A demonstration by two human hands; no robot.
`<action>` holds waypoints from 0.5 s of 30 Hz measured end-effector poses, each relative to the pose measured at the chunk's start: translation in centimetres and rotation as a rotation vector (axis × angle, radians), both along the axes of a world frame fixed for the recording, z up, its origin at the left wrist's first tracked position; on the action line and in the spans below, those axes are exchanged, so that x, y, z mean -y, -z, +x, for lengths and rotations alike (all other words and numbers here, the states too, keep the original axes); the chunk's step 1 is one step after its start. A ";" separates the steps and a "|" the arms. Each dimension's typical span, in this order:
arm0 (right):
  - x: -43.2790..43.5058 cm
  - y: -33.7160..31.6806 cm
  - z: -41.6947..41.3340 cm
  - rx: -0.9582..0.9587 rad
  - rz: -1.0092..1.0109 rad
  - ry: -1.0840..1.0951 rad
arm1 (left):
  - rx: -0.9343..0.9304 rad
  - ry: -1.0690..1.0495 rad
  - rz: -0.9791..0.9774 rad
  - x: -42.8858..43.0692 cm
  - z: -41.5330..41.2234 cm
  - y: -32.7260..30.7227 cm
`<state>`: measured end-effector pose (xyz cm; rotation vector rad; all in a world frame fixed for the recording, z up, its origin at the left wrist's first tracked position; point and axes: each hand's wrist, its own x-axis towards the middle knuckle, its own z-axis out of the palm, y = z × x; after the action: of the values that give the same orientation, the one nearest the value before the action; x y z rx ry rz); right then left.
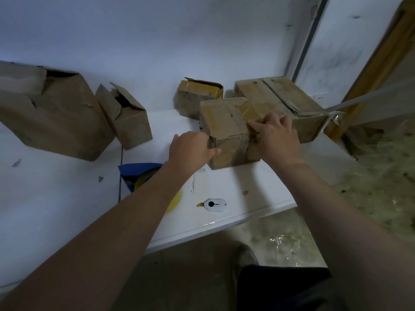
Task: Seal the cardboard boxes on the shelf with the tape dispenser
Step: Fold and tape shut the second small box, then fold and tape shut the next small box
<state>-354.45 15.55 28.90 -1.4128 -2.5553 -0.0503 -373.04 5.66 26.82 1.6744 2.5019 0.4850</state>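
Left hand (193, 147) is gripping the box (225, 129) at its left edge; right hand (276, 136) is clutching its right side.

We've got a little white oval gadget (214, 204) with a black dot on it lying near the front edge. Down below there's a speckled floor (381, 176) with some crumpled clear plastic (283, 241), a grey shoe (247, 254), and off to the right a wooden door frame (386, 52).

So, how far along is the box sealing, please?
The held box already shows tape bands. The left grip and right grip clasp it now, while the tape dispenser lies untouched on the shelf. The large box and medium box at left stand open.
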 end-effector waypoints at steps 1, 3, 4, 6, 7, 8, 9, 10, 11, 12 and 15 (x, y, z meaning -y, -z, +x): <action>0.1 -0.6 -0.2 0.005 -0.047 -0.004 | 0.007 0.025 -0.036 0.1 -0.5 -0.6; 0.2 -1.9 -0.8 -0.007 -0.182 -0.025 | 0.051 0.122 -0.156 0.6 -1.8 -2.5; 0.2 -2.6 -1.3 -0.010 -0.245 -0.041 | 0.085 0.185 -0.228 1.0 -2.5 -3.5; 0.1 -3.8 -3.0 -0.005 -0.304 -0.074 | 0.140 0.221 -0.283 2.0 -4.2 -5.1; -0.1 -4.2 -4.0 -0.008 -0.301 -0.089 | 0.141 0.188 -0.251 2.5 -5.1 -5.6; -0.3 -4.6 -5.2 -0.006 -0.281 -0.106 | 0.121 0.136 -0.200 2.9 -6.2 -6.0; -0.5 -4.9 -6.4 -0.001 -0.263 -0.125 | 0.089 0.081 -0.147 3.4 -7.1 -6.3; -0.8 -5.2 -7.8 0.004 -0.239 -0.147 | 0.052 0.034 -0.098 3.7 -8.1 -6.5; -1.0 -5.4 -9.2 0.009 -0.211 -0.165 | 0.023 0.002 -0.061 3.9 -8.9 -6.6; -1.2 -5.5 -10.5 0.010 -0.188 -0.170 | -0.003 -0.025 -0.035 4.0 -9.6 -6.7; -2.2 -5.2 -14.1 0.011 -0.193 -0.145 | -0.089 -0.095 0.049 3.5 -11.9 -6.5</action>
<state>-368.55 17.73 34.13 -1.2857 -2.7255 0.2182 -384.98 2.14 33.31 1.6349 2.6633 0.4957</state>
